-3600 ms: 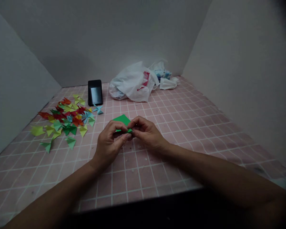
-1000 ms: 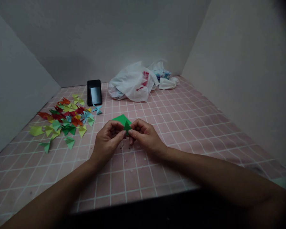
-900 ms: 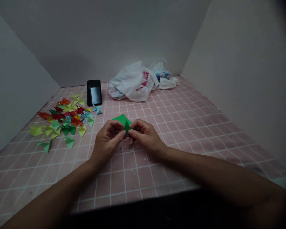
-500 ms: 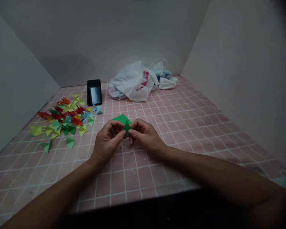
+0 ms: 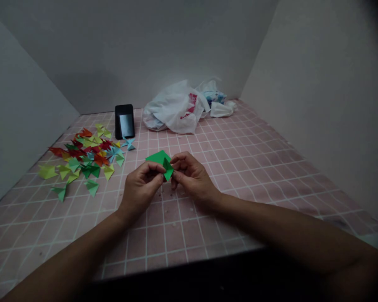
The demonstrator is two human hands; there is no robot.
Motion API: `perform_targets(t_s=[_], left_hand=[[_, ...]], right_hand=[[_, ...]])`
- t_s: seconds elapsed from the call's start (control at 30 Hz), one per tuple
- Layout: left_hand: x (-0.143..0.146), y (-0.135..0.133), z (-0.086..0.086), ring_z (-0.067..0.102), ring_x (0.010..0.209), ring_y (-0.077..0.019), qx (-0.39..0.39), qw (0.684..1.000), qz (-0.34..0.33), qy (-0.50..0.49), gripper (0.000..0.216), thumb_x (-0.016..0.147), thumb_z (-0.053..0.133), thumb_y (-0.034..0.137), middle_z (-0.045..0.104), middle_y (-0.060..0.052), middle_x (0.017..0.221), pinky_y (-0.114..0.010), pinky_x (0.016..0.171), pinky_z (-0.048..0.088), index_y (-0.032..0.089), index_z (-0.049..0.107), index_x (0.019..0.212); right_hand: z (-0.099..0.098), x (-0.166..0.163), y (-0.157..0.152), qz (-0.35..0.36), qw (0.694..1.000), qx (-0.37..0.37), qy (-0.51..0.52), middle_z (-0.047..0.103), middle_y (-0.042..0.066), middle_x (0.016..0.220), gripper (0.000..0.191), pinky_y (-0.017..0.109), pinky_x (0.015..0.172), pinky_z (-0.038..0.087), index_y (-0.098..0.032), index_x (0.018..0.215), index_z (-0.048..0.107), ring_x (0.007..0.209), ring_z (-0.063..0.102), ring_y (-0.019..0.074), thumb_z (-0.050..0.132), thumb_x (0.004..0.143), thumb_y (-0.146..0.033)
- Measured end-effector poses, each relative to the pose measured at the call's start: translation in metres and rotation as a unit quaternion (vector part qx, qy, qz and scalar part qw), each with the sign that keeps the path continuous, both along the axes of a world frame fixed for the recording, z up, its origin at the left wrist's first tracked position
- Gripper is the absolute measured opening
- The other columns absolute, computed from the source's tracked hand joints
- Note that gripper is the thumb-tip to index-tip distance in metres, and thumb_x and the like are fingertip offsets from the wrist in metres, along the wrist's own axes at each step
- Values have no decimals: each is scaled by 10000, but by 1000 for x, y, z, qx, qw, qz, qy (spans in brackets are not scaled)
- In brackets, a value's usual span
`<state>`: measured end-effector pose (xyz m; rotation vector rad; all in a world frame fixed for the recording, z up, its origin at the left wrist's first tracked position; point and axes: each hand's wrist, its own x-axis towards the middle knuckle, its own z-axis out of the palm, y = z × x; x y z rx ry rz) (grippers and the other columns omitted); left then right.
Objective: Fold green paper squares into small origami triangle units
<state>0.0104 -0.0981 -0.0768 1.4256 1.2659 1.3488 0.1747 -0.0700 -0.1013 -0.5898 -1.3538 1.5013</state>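
Note:
A small folded piece of green paper [image 5: 168,168] is held up between my two hands near the middle of the table. My left hand [image 5: 142,180] pinches its left edge between thumb and fingertips. On the other side, my right hand [image 5: 192,175] has thumb and fingers closed at the paper's right edge. Just behind the fingers a flat green paper sheet [image 5: 157,157] lies on the pink checked cloth [image 5: 239,167], partly hidden by the hands and the folded piece.
To the left lies a pile of folded paper shapes [image 5: 96,149] in red, orange, yellow, green and blue. Behind it a black phone-like device [image 5: 124,121] leans upright. A white plastic bag [image 5: 173,107] and a crumpled white tissue [image 5: 221,109] sit by the back wall.
The folded green paper has turned between my fingers; its faces now spread apart, with a point downward. My right fingers have shifted slightly along its edge. The rest is unchanged.

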Motion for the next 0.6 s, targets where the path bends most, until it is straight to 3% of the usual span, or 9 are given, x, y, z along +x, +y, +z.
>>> perform_targets(t_s=[0.1, 0.23, 0.37, 0.5, 0.6], left_hand=[[-1, -1, 0, 663, 668, -136, 1, 1000, 11, 3, 91, 723, 768, 225, 699, 1, 737, -246, 639, 542, 189, 711, 785], [-1, -2, 1, 670, 703, -135, -8, 1000, -6, -24, 87, 754, 755, 223, 702, -2, 776, -251, 681, 559, 181, 723, 823], [-2, -1, 0, 674, 702, -137, -47, 993, -36, -100, 177, 805, 779, 300, 705, 12, 805, -266, 689, 563, 198, 693, 920], [-3, 3, -1, 616, 641, -127, -97, 992, -52, -65, 219, 811, 786, 365, 668, 6, 708, -249, 632, 501, 172, 685, 785], [-4, 5, -2, 604, 644, -130, -89, 994, -40, -39, 236, 811, 776, 369, 656, 3, 675, -258, 655, 487, 169, 685, 726]], right_hand=[[0, 1, -1, -7, 1000, 8, -5, 642, -61, 818, 257, 252, 575, 499, -263, 1067, 526, 580, 607, 86, 682, 864, -244], [2, 4, -4, -17, 998, 20, -56, 625, -49, 714, 42, 273, 634, 502, -225, 897, 586, 622, 613, 100, 627, 891, -221], [3, 4, -6, -39, 997, 38, -63, 629, -36, 711, 83, 285, 663, 503, -217, 833, 599, 654, 617, 109, 631, 907, -235], [3, 3, -5, -36, 995, 57, -74, 619, -30, 765, 89, 278, 667, 503, -212, 805, 603, 672, 616, 105, 643, 883, -195], [4, 4, -1, -28, 999, 21, -37, 612, -43, 762, 81, 273, 635, 515, -219, 882, 575, 636, 625, 107, 655, 882, -234]])
